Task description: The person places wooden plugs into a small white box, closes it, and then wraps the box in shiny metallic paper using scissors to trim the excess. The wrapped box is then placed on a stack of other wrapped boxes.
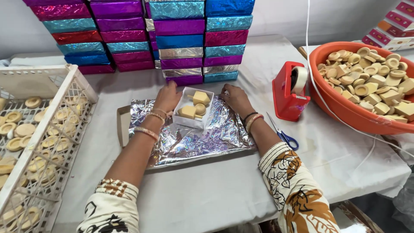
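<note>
Two hands (200, 98), white box (207, 120), seemingly soap blocks (194, 105)

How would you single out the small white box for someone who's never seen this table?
Find the crinkled silver foil sheet at the table's centre, below the stacked shiny boxes. The white box sits on its upper edge between the left hand and right hand. It alone is open, holding tan blocks.

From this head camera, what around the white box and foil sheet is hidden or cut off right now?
- Left hand fingertips: head view, tucked behind the white box.
- Box bottom: covered by the tan pieces inside.
- Foil sheet under the box: covered by it.
- Scissors: blades partly behind the right hand wrist.
- Orange tub: cut off by the right frame edge.
- White crate: cut off at left.
</note>
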